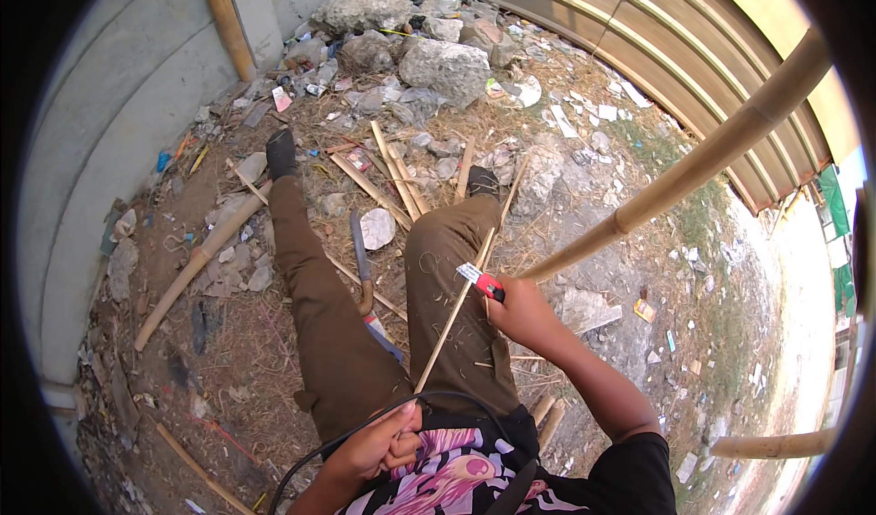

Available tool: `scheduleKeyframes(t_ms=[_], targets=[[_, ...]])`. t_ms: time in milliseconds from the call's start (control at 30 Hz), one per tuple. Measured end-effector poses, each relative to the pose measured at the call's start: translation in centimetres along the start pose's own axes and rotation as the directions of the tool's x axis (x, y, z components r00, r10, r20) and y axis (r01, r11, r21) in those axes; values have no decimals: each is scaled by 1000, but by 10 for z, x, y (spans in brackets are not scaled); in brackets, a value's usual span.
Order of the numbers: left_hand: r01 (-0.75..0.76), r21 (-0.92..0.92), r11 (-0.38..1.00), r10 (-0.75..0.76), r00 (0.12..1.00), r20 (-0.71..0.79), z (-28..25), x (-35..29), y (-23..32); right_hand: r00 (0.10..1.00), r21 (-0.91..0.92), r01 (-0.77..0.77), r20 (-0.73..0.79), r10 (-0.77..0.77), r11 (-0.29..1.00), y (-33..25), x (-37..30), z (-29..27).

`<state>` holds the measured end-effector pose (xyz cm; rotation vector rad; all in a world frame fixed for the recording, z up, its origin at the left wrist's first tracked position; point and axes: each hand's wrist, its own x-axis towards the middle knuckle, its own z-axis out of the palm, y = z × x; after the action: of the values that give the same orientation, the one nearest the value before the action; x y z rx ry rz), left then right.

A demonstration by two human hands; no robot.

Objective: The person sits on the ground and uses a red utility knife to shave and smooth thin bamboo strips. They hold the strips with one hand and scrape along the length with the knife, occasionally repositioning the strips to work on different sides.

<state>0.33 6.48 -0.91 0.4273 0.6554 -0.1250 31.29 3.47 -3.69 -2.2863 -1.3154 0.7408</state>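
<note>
My left hand point(388, 440) is closed at my waist around the lower end of a thin bamboo strip point(444, 337). The strip slants up and away over my right thigh. My right hand point(526, 316) grips a red and black utility knife point(490, 286), its blade lying against the upper part of the strip. Thin shavings are scattered on my brown trousers point(456, 287). Between my legs lies a curved blade point(359, 246) with a wooden handle point(367, 298). A black cord point(365, 421) loops past my left hand.
A thick bamboo pole point(675, 182) slants across on the right. Split bamboo pieces point(397, 177) lie beyond my knees, and another pole point(196, 264) on the left. Rocks point(447, 68) and litter are heaped by the grey wall point(119, 77); a corrugated metal fence point(584, 9) stands behind.
</note>
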Motion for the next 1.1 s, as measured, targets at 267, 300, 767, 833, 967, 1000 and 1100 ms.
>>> scheduleKeyframes(t_ms=[267,300,767,833,967,1000,1100], targets=[[-1,12,1000,1,1000,7,-1,0,2,1000,-138,22,18,-19,990,-15,-11,7],[6,12,1000,-7,1000,9,-3,-1,2,1000,-132,13,23,-10,991,-17,-14,5],[-15,15,1000,15,1000,17,-2,1,2,996,-73,33,82,-27,997,-24,-21,0],[-12,11,1000,11,1000,24,-2,-1,0,990,56,32,136,-39,998,-26,-23,0],[1,5,1000,-2,998,55,-2,-4,-1,995,138,-68,77,58,988,-18,-10,-8],[-2,6,1000,2,998,60,-3,-5,-1,998,112,-48,55,42,993,-17,-8,-11],[-16,2,1000,16,999,42,-1,-5,-2,998,-55,-10,60,13,998,-16,-12,-6]])
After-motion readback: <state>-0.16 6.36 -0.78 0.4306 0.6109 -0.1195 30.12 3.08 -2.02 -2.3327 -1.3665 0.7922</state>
